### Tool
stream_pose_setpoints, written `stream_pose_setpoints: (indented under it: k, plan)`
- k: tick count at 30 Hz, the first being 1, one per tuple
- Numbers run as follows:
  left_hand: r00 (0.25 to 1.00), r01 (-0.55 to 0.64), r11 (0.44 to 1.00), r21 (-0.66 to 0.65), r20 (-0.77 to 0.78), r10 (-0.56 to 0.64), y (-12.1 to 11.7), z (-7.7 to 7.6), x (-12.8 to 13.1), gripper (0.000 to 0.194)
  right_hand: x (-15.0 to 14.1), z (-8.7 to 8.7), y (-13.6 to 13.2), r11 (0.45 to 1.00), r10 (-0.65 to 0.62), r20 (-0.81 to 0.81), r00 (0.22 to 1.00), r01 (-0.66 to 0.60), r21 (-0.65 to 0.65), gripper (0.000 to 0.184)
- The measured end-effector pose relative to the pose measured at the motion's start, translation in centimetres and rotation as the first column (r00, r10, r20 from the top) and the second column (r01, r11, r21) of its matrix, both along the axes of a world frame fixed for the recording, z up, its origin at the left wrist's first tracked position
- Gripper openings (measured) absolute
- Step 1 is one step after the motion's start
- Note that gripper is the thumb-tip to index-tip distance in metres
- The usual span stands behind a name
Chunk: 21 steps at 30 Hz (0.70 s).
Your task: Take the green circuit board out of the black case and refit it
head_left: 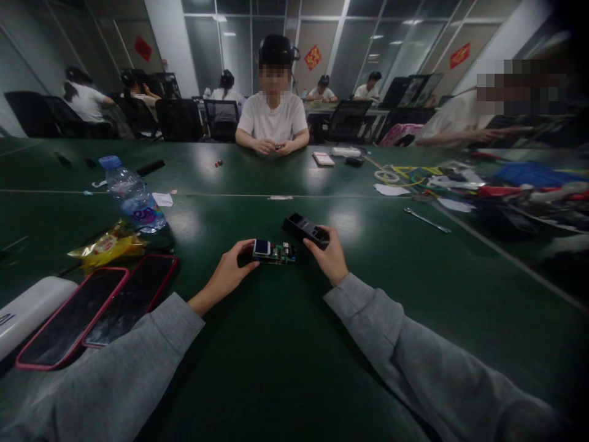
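Between thumb and fingers, my left hand [232,266] grips the left end of a green circuit board [278,253] with a small dark screen in a white frame and several parts at its right end. A black plastic case [304,229], long and narrow with cut-outs along its top face, is pinched at its right end by my right hand [330,255]. The case lies tilted just behind the board's right end. A small gap seems to part the two. Both are low over the green table [276,344]; whether they touch it I cannot tell.
Left of me are a water bottle [135,195], a yellow packet [110,245], two red-edged phones [76,316] and a white device [32,307]. A wrench [426,220] and piled cables [442,178] lie right. Opposite, a person [273,116] holds something small.
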State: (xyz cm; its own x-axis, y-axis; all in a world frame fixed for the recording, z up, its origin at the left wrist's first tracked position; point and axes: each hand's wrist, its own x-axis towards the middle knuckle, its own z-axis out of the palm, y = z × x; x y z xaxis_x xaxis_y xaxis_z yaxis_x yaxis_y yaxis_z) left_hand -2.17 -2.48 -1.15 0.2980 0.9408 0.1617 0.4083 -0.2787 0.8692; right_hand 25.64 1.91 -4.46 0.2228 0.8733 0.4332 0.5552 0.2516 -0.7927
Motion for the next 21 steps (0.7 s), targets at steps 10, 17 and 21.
stream_pose_setpoints:
  k: [10,17,21]
  plan:
    - [1.0,-0.004,1.0,0.021,0.005,0.003,0.0,0.25,0.24,0.049,-0.05,0.21,-0.35,0.999,0.046,0.12,0.992,-0.046,-0.01,0.05]
    - [1.0,-0.009,1.0,0.02,-0.015,0.009,-0.06,0.19,0.21,0.049,-0.25,0.36,-0.61,1.0,-0.014,0.083,0.996,0.014,0.005,0.062]
    - [1.0,-0.005,1.0,0.029,-0.018,0.005,-0.05,0.18,0.17,0.049,-0.29,0.57,-0.74,1.0,-0.01,0.079,0.997,0.012,-0.019,0.063]
